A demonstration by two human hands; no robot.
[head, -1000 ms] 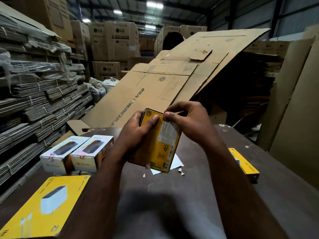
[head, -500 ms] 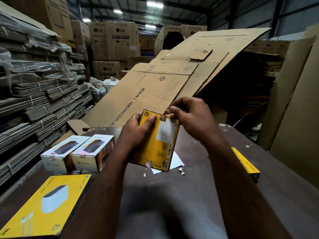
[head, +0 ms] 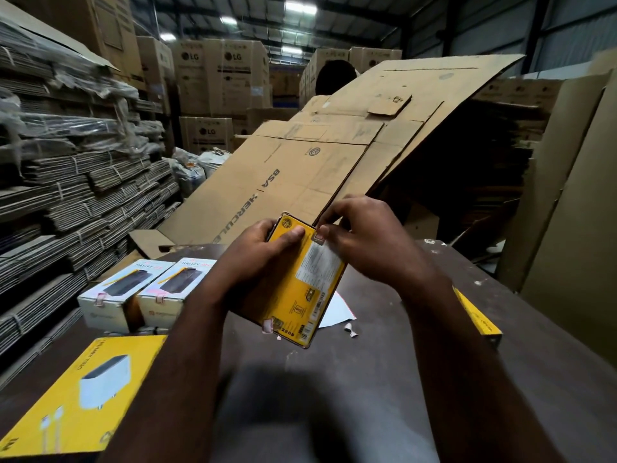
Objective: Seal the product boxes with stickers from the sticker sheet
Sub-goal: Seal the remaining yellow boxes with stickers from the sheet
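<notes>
Warehouse, dark table [head: 367,379]. Held tilted above it: yellow product box [head: 297,295], white label on face, barcodes near lower edge. Left grip [head: 263,248] clasps box's left edge, thumb on face. Right grip [head: 370,242] pinches pinkish sticker [head: 319,238] over top corner. Second sticker [head: 267,325] on lower corner. White sticker sheet [head: 337,312] on table behind box.

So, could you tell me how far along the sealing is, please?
Done: the two white boxes show stickers; the held yellow box has one at its lower end. In hand: the left hand grips it, the right hand pinches a sticker over its top edge. Left, probably: the flat yellow box.
</notes>
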